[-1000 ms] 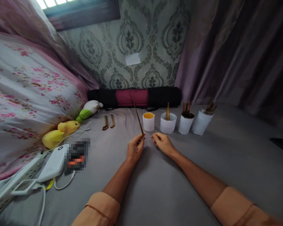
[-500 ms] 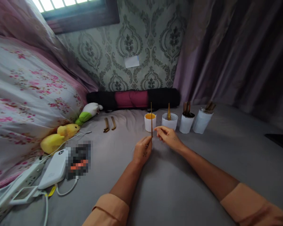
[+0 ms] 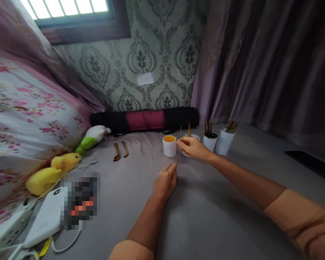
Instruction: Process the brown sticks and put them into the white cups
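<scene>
A thin brown stick (image 3: 178, 157) stands nearly upright between my hands. My left hand (image 3: 165, 180) is closed around its lower end. Higher up, the fingertips of my right hand (image 3: 194, 147) pinch the same stick. Just behind it sits a white cup (image 3: 169, 148) with something orange-yellow in it. My right hand partly covers a wider white container (image 3: 195, 137), from which a pointed golden piece (image 3: 189, 130) sticks up. Farther right are a white cup (image 3: 209, 143) with a dark inside and brown strips, and a taller white cup (image 3: 225, 142) holding more brown strips.
Several bent brown strips (image 3: 117, 151) lie left on the grey sheet (image 3: 130, 202). Plush toys (image 3: 43, 180), a white power bank (image 3: 47, 216), cables and a power strip (image 3: 13, 227) line the left side. A black and maroon roll (image 3: 144, 120) lies along the wall. A dark flat object (image 3: 311, 166) rests right.
My right hand has moved from beside the stick to pinch its upper part. The stick now leans slightly to the right. The camera view has shifted a little.
</scene>
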`<state>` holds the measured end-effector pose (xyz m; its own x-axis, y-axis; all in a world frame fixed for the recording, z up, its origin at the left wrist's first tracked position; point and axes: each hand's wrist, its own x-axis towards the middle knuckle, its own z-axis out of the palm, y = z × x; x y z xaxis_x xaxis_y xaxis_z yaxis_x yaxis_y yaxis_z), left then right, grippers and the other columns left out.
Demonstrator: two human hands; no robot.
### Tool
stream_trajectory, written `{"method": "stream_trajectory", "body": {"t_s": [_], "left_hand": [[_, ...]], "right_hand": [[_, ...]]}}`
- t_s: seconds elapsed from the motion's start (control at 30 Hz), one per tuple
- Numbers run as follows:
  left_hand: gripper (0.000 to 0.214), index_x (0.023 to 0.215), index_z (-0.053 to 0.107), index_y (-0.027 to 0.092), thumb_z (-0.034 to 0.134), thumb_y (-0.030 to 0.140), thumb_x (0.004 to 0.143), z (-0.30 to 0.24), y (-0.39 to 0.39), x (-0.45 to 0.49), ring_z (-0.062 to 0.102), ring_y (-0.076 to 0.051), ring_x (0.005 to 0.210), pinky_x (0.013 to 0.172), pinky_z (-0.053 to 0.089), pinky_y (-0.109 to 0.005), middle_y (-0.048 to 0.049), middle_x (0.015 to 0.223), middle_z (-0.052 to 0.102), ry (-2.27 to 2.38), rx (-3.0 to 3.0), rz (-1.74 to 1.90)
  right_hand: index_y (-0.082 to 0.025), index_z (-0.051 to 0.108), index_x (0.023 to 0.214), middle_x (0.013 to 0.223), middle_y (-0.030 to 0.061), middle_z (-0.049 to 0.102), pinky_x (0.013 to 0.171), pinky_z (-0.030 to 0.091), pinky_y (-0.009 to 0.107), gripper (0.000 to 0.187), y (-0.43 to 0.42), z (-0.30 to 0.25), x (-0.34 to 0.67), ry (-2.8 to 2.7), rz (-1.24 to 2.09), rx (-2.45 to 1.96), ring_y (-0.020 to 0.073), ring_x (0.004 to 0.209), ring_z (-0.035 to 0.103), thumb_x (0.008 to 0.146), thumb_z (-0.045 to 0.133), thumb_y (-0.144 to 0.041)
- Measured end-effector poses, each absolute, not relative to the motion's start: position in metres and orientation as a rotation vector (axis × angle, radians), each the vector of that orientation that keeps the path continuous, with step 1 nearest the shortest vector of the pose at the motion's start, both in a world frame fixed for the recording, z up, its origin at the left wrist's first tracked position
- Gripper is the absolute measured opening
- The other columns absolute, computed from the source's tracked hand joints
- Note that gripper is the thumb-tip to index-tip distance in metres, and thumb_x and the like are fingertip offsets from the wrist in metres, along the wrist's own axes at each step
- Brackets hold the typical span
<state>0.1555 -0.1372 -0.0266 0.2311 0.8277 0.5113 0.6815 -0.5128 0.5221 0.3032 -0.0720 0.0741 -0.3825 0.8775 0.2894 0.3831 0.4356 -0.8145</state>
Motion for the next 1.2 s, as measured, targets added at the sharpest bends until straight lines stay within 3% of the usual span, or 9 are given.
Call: {"method": "stream_trajectory", "body": {"t_s": [0.4,0.93,1.2], "left_hand": [[0.029,0.103,0.057,0.023,0.033,0.022,0.086,-0.027,-0.136,0.156,0.055,-0.012,0.077,0.071,0.041,-0.022,-0.0041,0.084,0.057,1.539,2.294,1.066],[0.023,0.088,0.065,0.018,0.044,0.019,0.079,-0.029,-0.131,0.158,0.055,-0.014,0.069,0.065,0.039,-0.025,-0.0049,0.079,0.061,1.494,1.995,1.24],[0.02,0.079,0.064,0.014,0.056,0.03,0.071,-0.025,-0.129,0.166,0.051,-0.01,0.056,0.052,0.036,-0.02,-0.0012,0.062,0.059,1.428,1.484,1.247]], "right_hand": [[-0.012,0.062,0.08,0.058,0.0004,0.053,0.041,0.032,0.019,0.031,-0.055,0.113,0.308,-1.962,0.66,-1.181,0.0064,0.045,0.043,0.081,0.044,-0.038],[-0.015,0.059,0.071,0.066,0.0041,0.059,0.035,0.031,0.018,0.012,-0.055,0.136,0.304,-1.924,0.998,-1.26,0.0048,0.041,0.042,0.079,0.054,-0.023],[-0.015,0.058,0.071,0.064,0.0028,0.057,0.035,0.032,0.017,0.012,-0.058,0.145,0.303,-1.977,0.978,-1.267,0.0049,0.043,0.044,0.08,0.05,-0.015]]}}
